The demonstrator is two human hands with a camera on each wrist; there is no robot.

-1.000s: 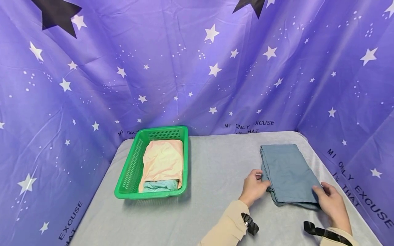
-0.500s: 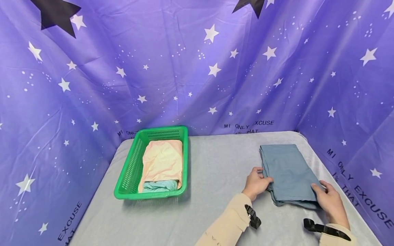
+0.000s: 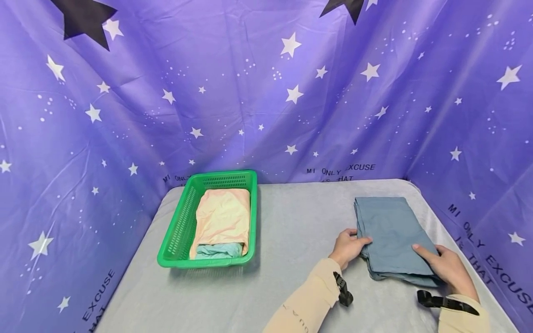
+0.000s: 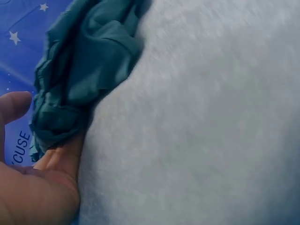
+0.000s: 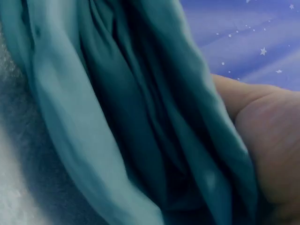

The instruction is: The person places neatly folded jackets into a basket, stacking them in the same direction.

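Note:
A folded blue-grey cloth [image 3: 391, 231] lies in several layers at the right of the table. My left hand [image 3: 347, 247] holds its left edge, with fingers tucked under the layers and thumb over the top. In the left wrist view, those fingers [image 4: 65, 152] disappear beneath the bunched cloth [image 4: 93, 56]. At the near right corner, my right hand [image 3: 449, 268] grips the cloth, its thumb lying on top and its other fingers hidden underneath. The right wrist view shows the loose stacked folds [image 5: 140, 103] with the heel of the right hand [image 5: 272, 136] beside them.
A green plastic basket [image 3: 168, 240] stands at the left of the table, holding a folded peach cloth [image 3: 222, 212] and a teal cloth [image 3: 218, 250]. A grey cover [image 3: 291, 231] lies over the table. Purple star-printed curtains [image 3: 250, 92] hang around the back and sides.
My right hand has moved inward, its thumb reaching further over the cloth. The left hand has shifted slightly away from me along the left edge. The basket has stayed put.

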